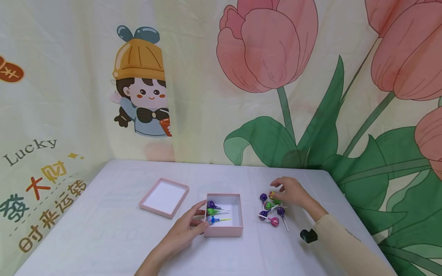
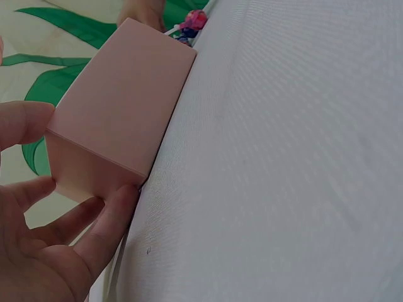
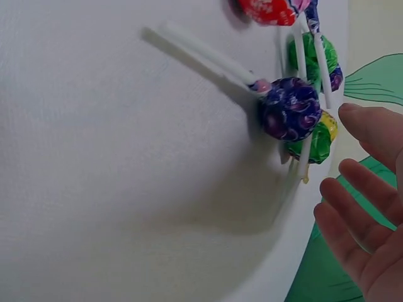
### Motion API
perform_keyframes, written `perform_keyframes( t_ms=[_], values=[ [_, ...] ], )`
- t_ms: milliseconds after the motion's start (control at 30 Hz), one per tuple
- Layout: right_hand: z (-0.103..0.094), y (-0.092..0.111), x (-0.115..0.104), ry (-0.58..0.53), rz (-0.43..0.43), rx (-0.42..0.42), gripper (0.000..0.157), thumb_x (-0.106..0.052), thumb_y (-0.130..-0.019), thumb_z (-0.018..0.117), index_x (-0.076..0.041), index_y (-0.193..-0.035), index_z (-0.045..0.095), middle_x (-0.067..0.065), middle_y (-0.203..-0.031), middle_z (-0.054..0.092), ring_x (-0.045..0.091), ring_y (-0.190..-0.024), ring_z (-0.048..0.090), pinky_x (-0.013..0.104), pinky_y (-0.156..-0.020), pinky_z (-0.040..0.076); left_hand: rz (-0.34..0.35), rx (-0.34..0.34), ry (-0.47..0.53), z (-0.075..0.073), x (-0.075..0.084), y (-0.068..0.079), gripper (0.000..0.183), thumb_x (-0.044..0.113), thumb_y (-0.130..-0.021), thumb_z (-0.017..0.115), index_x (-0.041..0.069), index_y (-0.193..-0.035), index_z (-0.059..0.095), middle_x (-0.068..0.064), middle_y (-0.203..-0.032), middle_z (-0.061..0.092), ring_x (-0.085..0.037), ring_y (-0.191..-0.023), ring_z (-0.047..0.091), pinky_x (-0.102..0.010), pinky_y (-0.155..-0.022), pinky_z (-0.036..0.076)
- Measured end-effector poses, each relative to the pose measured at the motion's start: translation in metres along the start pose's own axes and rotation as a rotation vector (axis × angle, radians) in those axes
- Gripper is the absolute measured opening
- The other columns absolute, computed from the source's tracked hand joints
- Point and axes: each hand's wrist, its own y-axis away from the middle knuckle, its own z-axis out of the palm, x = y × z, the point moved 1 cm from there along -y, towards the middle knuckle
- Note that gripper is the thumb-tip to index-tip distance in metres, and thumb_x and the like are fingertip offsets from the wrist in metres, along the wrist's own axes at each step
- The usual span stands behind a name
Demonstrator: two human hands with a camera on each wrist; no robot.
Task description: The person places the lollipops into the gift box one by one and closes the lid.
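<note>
Lollipops (image 1: 268,206) lie in a loose cluster below and just beside the right hand (image 1: 291,191), whose parted fingers hold nothing; the left hand (image 1: 184,228) touches the left wall (image 2: 88,163) of a pink box (image 1: 224,231) with spread, relaxed fingers. Three more lollipops (image 1: 213,211), purple, green and blue, rest inside that box along its left side, near this hand. Glossy, crinkled wrappers (image 3: 289,110) cover ball-shaped heads on thin, straight sticks (image 3: 211,54). Smooth and square-cornered, the box stands beside its shallow, white-lined lid (image 1: 164,197) on finely textured white cloth (image 1: 103,237).
</note>
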Motion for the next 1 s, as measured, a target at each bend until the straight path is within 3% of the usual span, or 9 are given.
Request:
perform_keyframes(
  t_ms=[367, 1000],
  values=[
    [0.010, -0.001, 0.013, -0.021, 0.036, -0.022, 0.029, -0.016, -0.092, 0.084, -0.009, -0.119, 0.077, 0.004, -0.110, 0.074, 0.018, -0.094, 0.067, 0.035, -0.081, 0.061, -0.003, 0.000, 0.004, 0.000, 0.001, 0.000, 0.072, 0.030, -0.102, 0.073, 0.025, -0.165, 0.039, -0.014, -0.148, 0.059, -0.022, -0.117, 0.067, -0.040, -0.094, 0.055],
    [0.014, -0.001, 0.002, -0.032, 0.081, -0.038, 0.015, -0.012, -0.092, 0.081, -0.012, -0.107, 0.076, 0.001, -0.094, 0.071, 0.017, -0.088, 0.063, 0.035, -0.077, 0.058, 0.009, -0.007, -0.006, -0.001, 0.001, 0.000, 0.071, 0.030, -0.103, 0.071, 0.022, -0.165, 0.038, -0.018, -0.148, 0.058, -0.025, -0.119, 0.068, -0.047, -0.099, 0.057]
  ],
)
